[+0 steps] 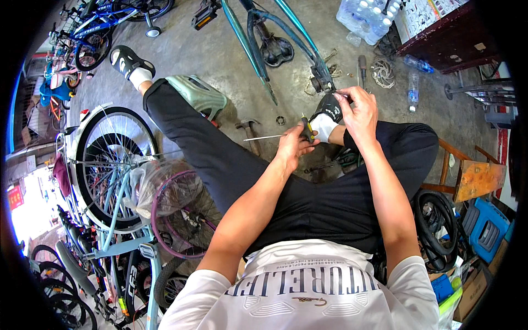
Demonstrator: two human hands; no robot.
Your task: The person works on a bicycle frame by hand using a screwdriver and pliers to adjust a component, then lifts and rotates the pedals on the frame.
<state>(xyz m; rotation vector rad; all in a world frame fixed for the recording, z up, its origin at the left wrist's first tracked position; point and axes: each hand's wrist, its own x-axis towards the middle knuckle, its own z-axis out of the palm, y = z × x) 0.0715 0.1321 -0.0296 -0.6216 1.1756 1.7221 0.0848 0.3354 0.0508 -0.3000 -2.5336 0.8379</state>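
Observation:
My left hand (294, 144) grips a screwdriver (307, 130) with a yellow and black handle, its thin shaft lying level and pointing left. My right hand (357, 113) pinches at something too small to make out, just below the rear end of a teal bicycle frame (243, 44), beside a hub-like metal fitting (320, 81). My right foot, in a black clog (324, 107), is under that spot. A hammer (250, 135), a small toothed ring (280, 120), a screwdriver (362, 69) and a brake disc (383, 72) lie on the concrete floor nearby.
Bicycles (93, 33) and loose wheels (113, 165) crowd the left. A pale green plastic stool (201, 96) lies beside my left leg. Bottled water (363, 19) and a dark red cabinet (445, 41) are at upper right. A wooden chair (478, 181), tyres and blue cases are at right.

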